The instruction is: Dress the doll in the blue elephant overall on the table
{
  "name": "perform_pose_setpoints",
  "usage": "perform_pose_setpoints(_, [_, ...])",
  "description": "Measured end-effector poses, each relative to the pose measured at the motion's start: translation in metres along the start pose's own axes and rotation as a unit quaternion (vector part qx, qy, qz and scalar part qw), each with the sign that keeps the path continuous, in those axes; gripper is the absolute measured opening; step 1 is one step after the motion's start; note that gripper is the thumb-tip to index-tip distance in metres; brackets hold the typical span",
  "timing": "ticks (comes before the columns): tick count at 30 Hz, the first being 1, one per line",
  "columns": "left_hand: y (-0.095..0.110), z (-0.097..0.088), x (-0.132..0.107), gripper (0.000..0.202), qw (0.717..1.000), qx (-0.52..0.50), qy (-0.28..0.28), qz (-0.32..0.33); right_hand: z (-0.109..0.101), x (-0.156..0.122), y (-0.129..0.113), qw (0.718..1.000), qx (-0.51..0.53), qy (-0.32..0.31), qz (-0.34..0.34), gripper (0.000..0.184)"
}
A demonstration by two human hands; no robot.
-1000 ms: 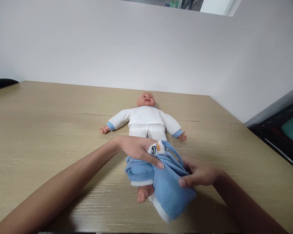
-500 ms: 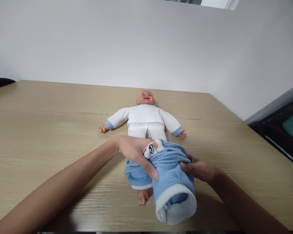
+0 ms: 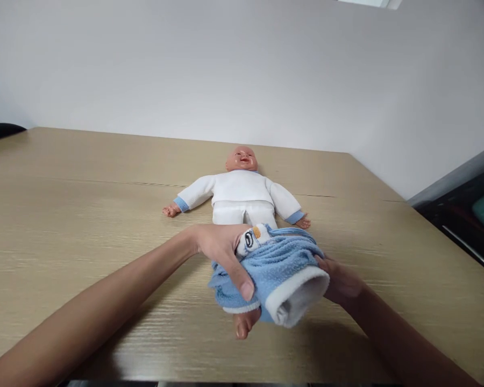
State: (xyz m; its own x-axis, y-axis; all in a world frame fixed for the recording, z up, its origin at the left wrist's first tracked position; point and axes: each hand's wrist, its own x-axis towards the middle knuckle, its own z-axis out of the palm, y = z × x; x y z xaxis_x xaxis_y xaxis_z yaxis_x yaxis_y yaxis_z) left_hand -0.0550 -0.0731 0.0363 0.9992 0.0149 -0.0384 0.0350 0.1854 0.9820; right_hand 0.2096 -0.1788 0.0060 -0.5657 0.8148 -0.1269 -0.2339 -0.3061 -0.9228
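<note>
On its back on the table lies a baby doll (image 3: 242,185) in a white top and white bottoms, head away from me. Blue terry pants (image 3: 282,255) with white cuffs are bunched round its lower legs. One doll foot (image 3: 246,322) sticks out of the left cuff; no foot shows in the right cuff (image 3: 300,295), which gapes toward me. My left hand (image 3: 226,252) grips the pants near the embroidered white patch, thumb on top. At the right leg, my right hand (image 3: 339,277) is closed on the fabric, its fingers partly hidden behind it.
The wooden table (image 3: 84,215) stretches to a pale wall (image 3: 185,70). At the far left is a dark rounded edge (image 3: 2,131). A black-framed object with something green in it (image 3: 468,209) stands beyond the table's right edge.
The right pant leg is pushed up and shorter, its cuff raised and turned right. My right hand has shifted slightly right; my left hand keeps about the same place.
</note>
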Motion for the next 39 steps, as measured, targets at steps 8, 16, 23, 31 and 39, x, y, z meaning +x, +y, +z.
perform_pose_setpoints(8, [-0.003, -0.002, 0.001, 0.056, 0.998, -0.016, 0.017, 0.059, 0.004, 0.003, -0.003, 0.998, -0.027, -0.050, -0.019, 0.056])
perform_pose_setpoints(16, [-0.007, -0.002, -0.002, 0.079, 0.997, 0.036, 0.034, 0.060, 0.001, 0.003, 0.000, 0.990, -0.129, 0.022, -0.054, 0.067])
perform_pose_setpoints(23, [-0.006, 0.003, 0.005, 0.048, 0.986, 0.111, 0.119, 0.046, 0.015, 0.012, -0.001, 0.975, -0.092, 0.186, -0.076, 0.042])
perform_pose_setpoints(31, [0.006, 0.020, 0.014, 0.055, 0.982, 0.124, 0.104, 0.093, 0.063, -0.007, 0.007, 0.936, -0.114, 0.330, -0.038, 0.042])
perform_pose_setpoints(39, [0.004, 0.024, 0.012, 0.017, 0.973, 0.179, 0.132, 0.062, 0.086, -0.014, 0.005, 0.914, -0.170, 0.365, -0.045, 0.042])
